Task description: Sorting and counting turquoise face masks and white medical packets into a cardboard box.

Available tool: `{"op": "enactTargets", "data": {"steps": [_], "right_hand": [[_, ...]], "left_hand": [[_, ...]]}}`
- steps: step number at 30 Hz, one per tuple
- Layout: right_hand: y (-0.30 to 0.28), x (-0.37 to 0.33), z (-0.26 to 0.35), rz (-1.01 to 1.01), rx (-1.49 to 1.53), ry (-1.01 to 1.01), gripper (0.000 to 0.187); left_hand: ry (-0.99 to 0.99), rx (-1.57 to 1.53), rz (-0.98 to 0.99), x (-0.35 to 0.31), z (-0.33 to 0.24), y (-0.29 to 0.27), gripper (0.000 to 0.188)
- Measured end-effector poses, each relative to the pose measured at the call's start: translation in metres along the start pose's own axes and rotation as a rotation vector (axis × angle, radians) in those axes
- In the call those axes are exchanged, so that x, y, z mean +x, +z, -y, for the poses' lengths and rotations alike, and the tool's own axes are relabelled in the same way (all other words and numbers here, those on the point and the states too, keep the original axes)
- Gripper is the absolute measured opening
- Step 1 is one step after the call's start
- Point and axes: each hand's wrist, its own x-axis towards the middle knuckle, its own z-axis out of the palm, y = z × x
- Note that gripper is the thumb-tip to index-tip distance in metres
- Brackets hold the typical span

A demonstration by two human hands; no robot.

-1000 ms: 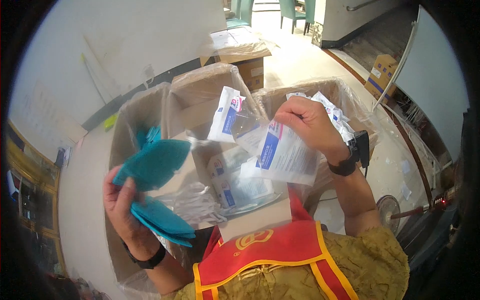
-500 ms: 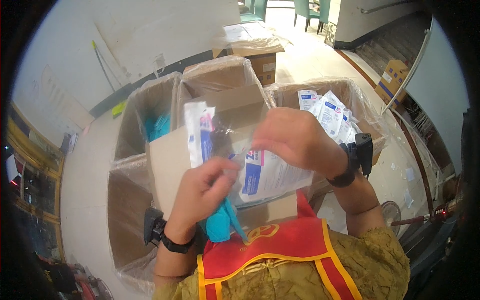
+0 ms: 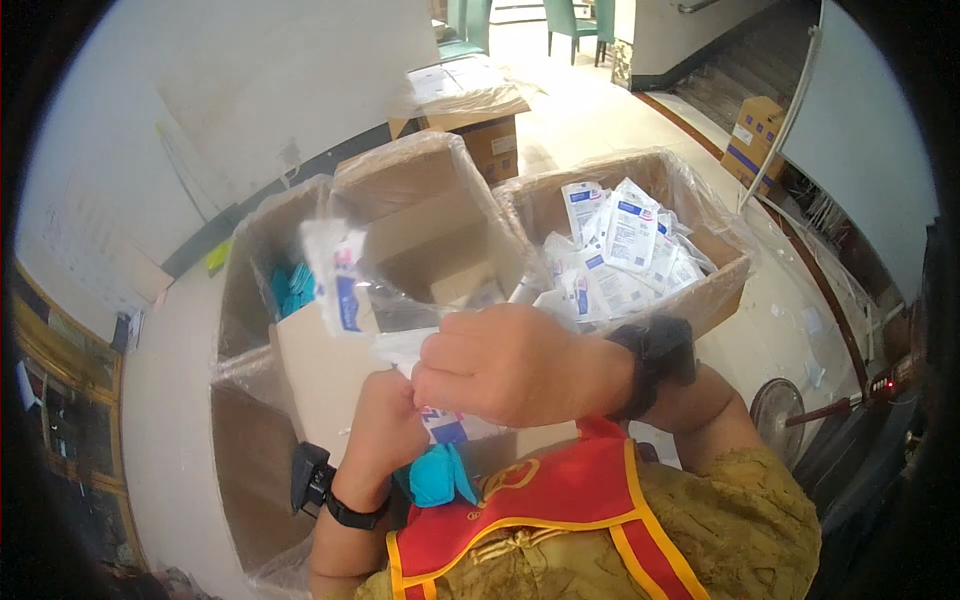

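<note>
Both my hands are closed and meet over a cardboard box in front of my chest. My right hand (image 3: 505,365) is a fist, knuckles up, gripping the top of a white plastic packet (image 3: 455,425) with blue and pink print. Fingers curled, my left hand (image 3: 388,425) presses against the same packet; its fingertips are hidden behind the right hand. Under my left palm hangs a folded teal cloth-like piece (image 3: 438,478). Another white packet, blurred (image 3: 340,275), with clear film, sticks up beyond my hands.
Plastic-lined cartons surround me: one at right with many white packets (image 3: 635,230), one at left with teal pieces (image 3: 293,290), others beside them. A tilted cardboard flap (image 3: 315,350) stands left of my hands. A round-based stand (image 3: 778,418) is at right.
My right hand has moved left and down until it meets the left hand. The packet between them is now mostly covered. The view has shifted slightly.
</note>
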Motion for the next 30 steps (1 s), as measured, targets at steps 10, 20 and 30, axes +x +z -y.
{"op": "enactTargets", "data": {"steps": [10,20,30], "right_hand": [[-0.060,-0.061,-0.063,-0.103,-0.151,0.567,0.010],[-0.101,-0.103,-0.116,-0.095,-0.204,0.834,0.011],[-0.122,-0.218,-0.240,0.114,-0.742,0.990,0.029]], "left_hand": [[-0.242,-0.563,-0.679,0.000,0.000,-0.024,0.012],[-0.327,-0.596,-0.459,0.021,0.020,-0.022,0.014],[-0.331,-0.696,-0.583,0.002,0.048,-0.036,0.017]]}}
